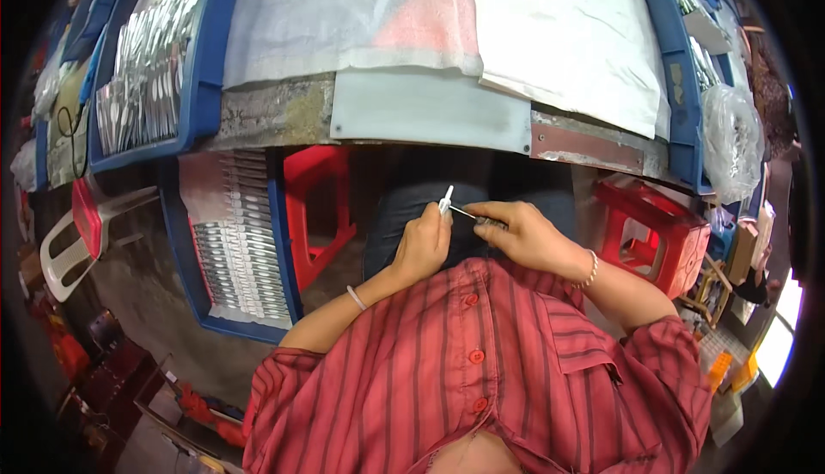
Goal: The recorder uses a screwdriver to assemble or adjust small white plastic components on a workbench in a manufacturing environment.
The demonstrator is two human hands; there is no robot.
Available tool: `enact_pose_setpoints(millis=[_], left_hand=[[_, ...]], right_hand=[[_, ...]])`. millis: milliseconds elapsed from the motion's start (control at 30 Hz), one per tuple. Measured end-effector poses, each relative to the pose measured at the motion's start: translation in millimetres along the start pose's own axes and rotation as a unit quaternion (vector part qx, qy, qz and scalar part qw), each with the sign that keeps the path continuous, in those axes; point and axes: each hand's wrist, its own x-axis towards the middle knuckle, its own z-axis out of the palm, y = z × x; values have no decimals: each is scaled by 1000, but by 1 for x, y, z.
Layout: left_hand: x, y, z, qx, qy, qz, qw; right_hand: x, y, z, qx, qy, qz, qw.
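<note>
Blue tray (199,87) of packed metal tools seen at far left on workbench; second blue tray (284,242) of same tools set lower, beside red stool (320,207). Left hand (421,246) held over lap, fingers clenched on small white cap (447,197), cap pointed upward. Thin metal tool (471,214) found between both hands, tip just beside cap. Right hand (524,235) closed on tool's handle end, pinched by thumb and fingers. Second red stool (653,233) seen at right, under bench edge (584,143).

Worn workbench (284,113), red stools (653,233), concrete floor (129,285)
</note>
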Motion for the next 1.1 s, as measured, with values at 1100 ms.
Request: enact_pose_setpoints(millis=[1100], left_hand=[[4, 2, 3, 29, 27, -1, 999]], right_hand=[[-8, -28, 16, -452, 93, -159, 873]])
